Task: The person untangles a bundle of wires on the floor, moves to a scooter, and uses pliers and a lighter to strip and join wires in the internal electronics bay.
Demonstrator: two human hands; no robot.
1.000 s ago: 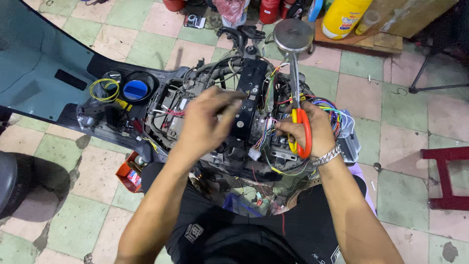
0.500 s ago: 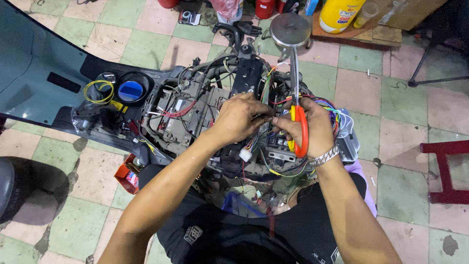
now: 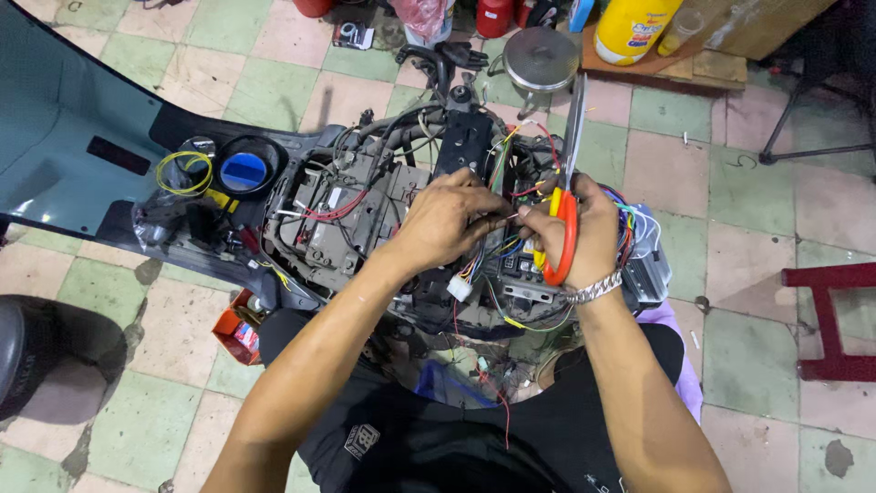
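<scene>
An opened scooter body [image 3: 365, 210] with exposed wiring lies across the tiled floor in front of me. My left hand [image 3: 447, 219] pinches a thin wire from the coloured wire bundle [image 3: 511, 196] above the frame's middle. My right hand [image 3: 584, 233] holds scissors [image 3: 568, 183] with red and yellow handles, the blades pointing up and away, and its fingertips meet the same wire. A metal watch band sits on that wrist. A white connector [image 3: 459, 288] hangs just below my left hand.
The grey-blue scooter panel [image 3: 64, 146] is at the left, with a blue round opening [image 3: 242, 172] and a yellow wire coil [image 3: 182, 172]. A metal pot lid [image 3: 540, 57] and yellow bottle [image 3: 639, 26] stand at the back, a red stool [image 3: 835, 319] at the right.
My left hand has moved right from the frame's middle and closed on a wire beside my right hand. The scissors stay in my right hand.
</scene>
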